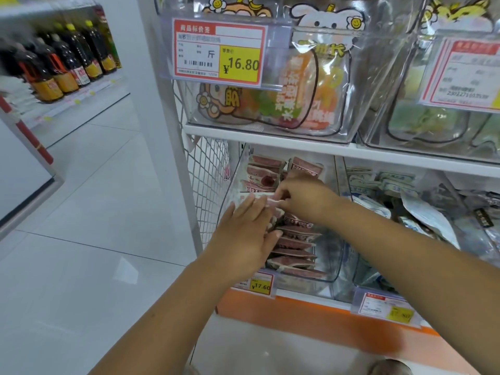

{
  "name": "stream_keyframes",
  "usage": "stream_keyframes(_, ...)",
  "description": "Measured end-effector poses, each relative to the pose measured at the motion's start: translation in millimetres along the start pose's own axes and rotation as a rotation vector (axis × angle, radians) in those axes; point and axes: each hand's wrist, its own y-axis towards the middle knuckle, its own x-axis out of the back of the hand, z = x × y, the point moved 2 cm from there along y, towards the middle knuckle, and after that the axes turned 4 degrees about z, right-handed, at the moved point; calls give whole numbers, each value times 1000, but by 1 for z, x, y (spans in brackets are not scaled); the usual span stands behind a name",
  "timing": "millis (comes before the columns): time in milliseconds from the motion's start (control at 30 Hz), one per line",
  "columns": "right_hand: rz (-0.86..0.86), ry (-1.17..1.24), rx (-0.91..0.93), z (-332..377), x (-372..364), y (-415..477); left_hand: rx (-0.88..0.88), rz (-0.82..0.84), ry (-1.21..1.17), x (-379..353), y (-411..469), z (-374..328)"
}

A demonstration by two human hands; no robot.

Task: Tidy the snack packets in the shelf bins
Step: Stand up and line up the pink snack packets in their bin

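Dark red snack packets (293, 243) lie stacked in a clear plastic bin (331, 266) on the lower shelf, with more of them (263, 171) at the back of the bin. My left hand (247, 234) lies flat with straight fingers against the left side of the front stack. My right hand (300, 197) reaches in from the right and pinches the pale edge of one packet (273, 203) above the stack. The packets under my hands are partly hidden.
A neighbouring bin (405, 212) on the right holds white and pale blue packets. The upper shelf (270, 136) carries clear bins of colourful bags with price tags (219, 51). A white wire side panel (205, 180) bounds the rack on the left. Bottles (62, 66) line an aisle shelf far left.
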Motion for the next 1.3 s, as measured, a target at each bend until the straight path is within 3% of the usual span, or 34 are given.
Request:
stream_keyframes(167,-99,133,-18,-3,-8,6,47,-12,47,-3,1,0)
stream_keyframes(233,-18,151,5,-1,-6,3,89,-8,73,-5,3,1)
stream_keyframes(333,143,46,26,-4,11,-12,129,14,77,-3,5,0)
stream_keyframes(433,168,-87,56,-14,24,-41,37,-1,45,-1,6,-1)
stream_keyframes(533,331,-169,88,-3,11,-64,-9,45,58,1,8,1)
stream_keyframes(700,248,-343,33,-12,13,-60,16,64,72,-1,9,4)
stream_keyframes(833,315,-325,-24,-21,18,-64,18,124,7,6,2,1)
stream_keyframes(1000,361,-391,57,3,2,-96,34,120,131,3,-7,-1)
stream_keyframes(1133,378,-539,9,-7,-2,-71,99,139,151,-5,13,-4)
stream_keyframes(1300,469,-544,-55,-19,4,-42,113,117,104,-8,34,1)
